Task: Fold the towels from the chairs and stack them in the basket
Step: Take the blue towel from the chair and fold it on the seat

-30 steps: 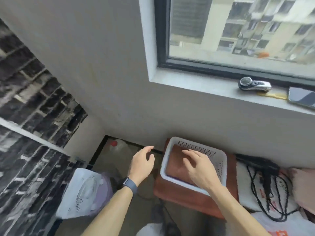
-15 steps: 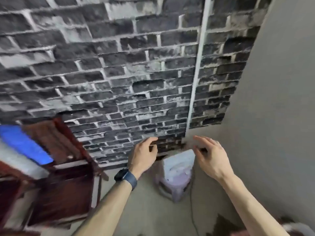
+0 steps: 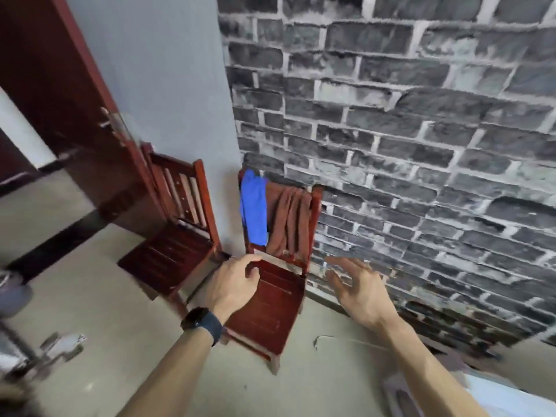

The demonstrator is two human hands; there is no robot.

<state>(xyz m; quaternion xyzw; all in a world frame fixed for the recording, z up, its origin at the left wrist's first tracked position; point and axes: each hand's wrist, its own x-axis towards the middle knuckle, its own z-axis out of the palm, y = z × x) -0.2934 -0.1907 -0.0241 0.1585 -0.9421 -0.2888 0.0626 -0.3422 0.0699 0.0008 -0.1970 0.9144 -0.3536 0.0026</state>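
Two towels: blue towel, brown towel, both draped over backrest of chair. Your left hand loosely curled, empty, at chair seat's left edge; right hand spread, empty, right of seat. Pinch one towel at top edge — lift clear of backrest. Basket not visible.

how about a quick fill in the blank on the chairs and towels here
1. The towel hanging left of the brown towel is ____.
2. Both towels hang on the chair against the ____ wall.
3. The left hand has a ____ on its wrist.
Missing words: blue; brick; watch
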